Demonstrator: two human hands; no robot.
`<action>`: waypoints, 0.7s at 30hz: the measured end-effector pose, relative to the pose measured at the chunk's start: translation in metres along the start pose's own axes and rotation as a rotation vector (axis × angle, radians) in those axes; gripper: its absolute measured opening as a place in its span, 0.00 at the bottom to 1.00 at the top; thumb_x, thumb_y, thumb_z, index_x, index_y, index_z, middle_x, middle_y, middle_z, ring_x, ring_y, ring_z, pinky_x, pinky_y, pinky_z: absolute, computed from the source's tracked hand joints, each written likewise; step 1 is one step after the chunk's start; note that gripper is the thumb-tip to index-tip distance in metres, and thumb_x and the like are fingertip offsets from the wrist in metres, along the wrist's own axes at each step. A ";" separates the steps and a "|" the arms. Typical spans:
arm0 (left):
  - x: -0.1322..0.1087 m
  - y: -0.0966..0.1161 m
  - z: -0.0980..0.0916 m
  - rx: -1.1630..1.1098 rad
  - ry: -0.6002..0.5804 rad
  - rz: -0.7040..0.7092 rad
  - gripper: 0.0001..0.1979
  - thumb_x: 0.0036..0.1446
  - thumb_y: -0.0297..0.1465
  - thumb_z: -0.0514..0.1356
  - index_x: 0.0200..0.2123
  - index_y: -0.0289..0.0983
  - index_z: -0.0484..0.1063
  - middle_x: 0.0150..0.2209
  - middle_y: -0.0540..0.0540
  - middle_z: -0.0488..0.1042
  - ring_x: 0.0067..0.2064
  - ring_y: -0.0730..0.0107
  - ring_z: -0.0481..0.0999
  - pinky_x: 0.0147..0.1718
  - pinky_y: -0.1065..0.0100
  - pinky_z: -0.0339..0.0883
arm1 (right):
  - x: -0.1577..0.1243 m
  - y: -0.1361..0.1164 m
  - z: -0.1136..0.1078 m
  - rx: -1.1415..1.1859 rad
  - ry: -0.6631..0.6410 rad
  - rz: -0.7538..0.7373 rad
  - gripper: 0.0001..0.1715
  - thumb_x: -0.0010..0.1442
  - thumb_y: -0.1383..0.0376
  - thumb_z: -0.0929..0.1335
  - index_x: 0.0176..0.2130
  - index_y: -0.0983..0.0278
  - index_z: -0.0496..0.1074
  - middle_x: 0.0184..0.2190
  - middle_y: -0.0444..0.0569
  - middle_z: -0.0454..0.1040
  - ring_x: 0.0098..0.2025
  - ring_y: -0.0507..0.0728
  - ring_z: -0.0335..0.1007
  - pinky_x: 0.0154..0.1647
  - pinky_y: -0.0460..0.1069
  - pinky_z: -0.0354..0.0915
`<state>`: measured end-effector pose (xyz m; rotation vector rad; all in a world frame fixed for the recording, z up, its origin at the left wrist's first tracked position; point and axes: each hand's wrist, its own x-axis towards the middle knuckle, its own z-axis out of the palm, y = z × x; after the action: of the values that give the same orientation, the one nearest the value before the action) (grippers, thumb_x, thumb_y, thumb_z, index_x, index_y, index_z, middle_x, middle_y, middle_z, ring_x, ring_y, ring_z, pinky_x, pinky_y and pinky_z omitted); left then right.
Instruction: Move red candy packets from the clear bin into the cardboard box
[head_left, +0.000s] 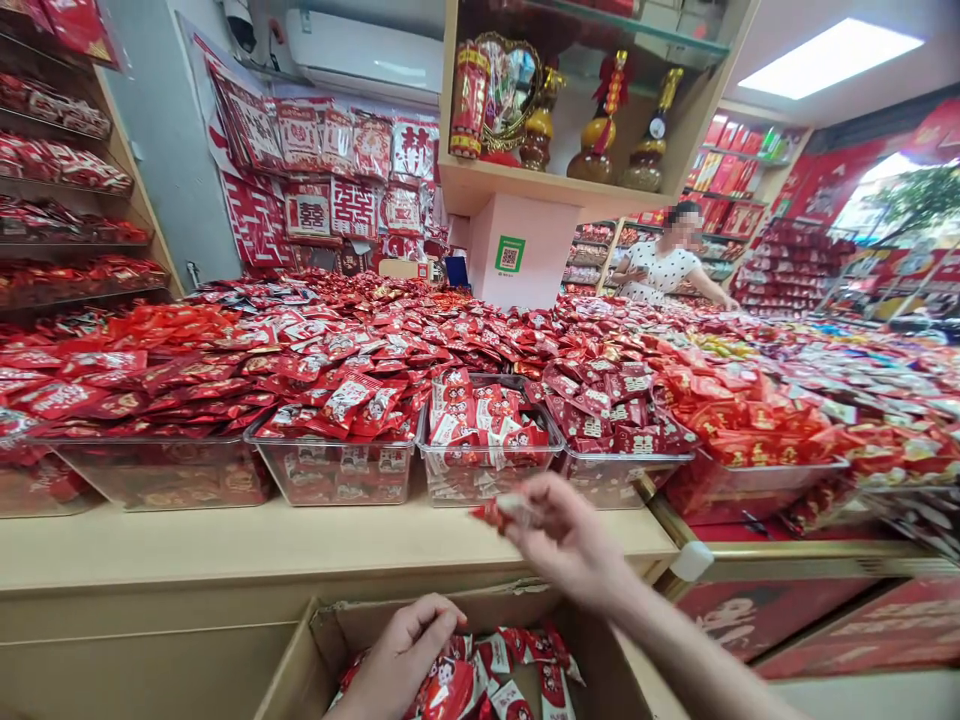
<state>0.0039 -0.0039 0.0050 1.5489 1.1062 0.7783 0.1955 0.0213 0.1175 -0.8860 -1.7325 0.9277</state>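
Observation:
Held up in front of a clear plastic bin [491, 455], my right hand [566, 535] pinches a small red-and-white wrapped candy [491, 514], slightly blurred. Below the counter edge, an open cardboard box [292, 670] holds more red-and-white wrapped candies [555, 690]. My left hand [412, 645] is inside this box, resting on the candies at its left side. Its fingers curl down and lie close together; whatever they grip is hidden. The plastic bin has similar red-and-white candies in it, heaped lower than those in the bins beside it.
Several clear bins [337, 475] heaped with red packets line the light wooden counter [187, 545]. A pillar [517, 250] with a display shelf above rises behind them. Stocked racks [67, 190] stand at left. Another person [664, 265] reaches over the goods at far right.

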 end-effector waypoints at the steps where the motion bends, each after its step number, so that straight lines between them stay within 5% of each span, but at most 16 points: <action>1: 0.000 0.000 0.000 0.017 0.009 0.005 0.14 0.54 0.39 0.49 0.30 0.36 0.69 0.25 0.52 0.68 0.29 0.72 0.65 0.31 0.74 0.59 | 0.023 -0.011 -0.013 -0.127 0.001 -0.069 0.09 0.52 0.64 0.63 0.36 0.63 0.59 0.32 0.48 0.68 0.32 0.52 0.65 0.33 0.47 0.61; 5: 0.002 0.000 0.000 0.073 0.021 0.015 0.14 0.54 0.38 0.49 0.28 0.36 0.69 0.27 0.51 0.69 0.32 0.71 0.66 0.33 0.74 0.59 | 0.130 -0.031 -0.055 -0.750 0.030 -0.294 0.09 0.52 0.68 0.61 0.37 0.65 0.59 0.35 0.51 0.66 0.37 0.54 0.61 0.38 0.49 0.58; 9: 0.005 -0.005 -0.004 0.179 -0.030 0.020 0.15 0.54 0.38 0.48 0.28 0.35 0.68 0.27 0.49 0.70 0.31 0.70 0.66 0.32 0.74 0.60 | 0.204 -0.011 -0.063 -1.236 -0.199 -0.189 0.14 0.50 0.75 0.59 0.40 0.67 0.57 0.38 0.55 0.66 0.39 0.56 0.62 0.37 0.48 0.57; 13: 0.008 -0.007 -0.009 0.294 -0.057 0.011 0.15 0.54 0.37 0.47 0.29 0.35 0.68 0.26 0.49 0.71 0.30 0.71 0.67 0.30 0.75 0.60 | 0.232 0.019 -0.055 -1.349 -0.330 -0.063 0.21 0.48 0.77 0.60 0.44 0.69 0.57 0.36 0.57 0.69 0.36 0.57 0.65 0.31 0.46 0.58; 17: 0.011 -0.006 -0.010 0.381 -0.050 0.037 0.14 0.54 0.36 0.47 0.28 0.35 0.70 0.27 0.49 0.73 0.30 0.72 0.69 0.30 0.76 0.60 | 0.244 0.037 -0.052 -1.387 -0.448 0.026 0.17 0.44 0.75 0.64 0.38 0.66 0.66 0.35 0.52 0.71 0.34 0.56 0.67 0.30 0.45 0.59; 21: 0.013 -0.007 -0.009 0.421 -0.067 0.074 0.14 0.54 0.35 0.48 0.29 0.37 0.71 0.26 0.49 0.74 0.30 0.72 0.70 0.29 0.77 0.59 | 0.250 0.046 -0.051 -1.425 -0.425 0.068 0.15 0.45 0.76 0.63 0.35 0.66 0.69 0.35 0.51 0.72 0.35 0.56 0.67 0.33 0.45 0.59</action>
<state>-0.0011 0.0115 -0.0002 1.9613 1.2209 0.5585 0.1784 0.2701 0.1897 -1.6776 -2.7220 -0.3074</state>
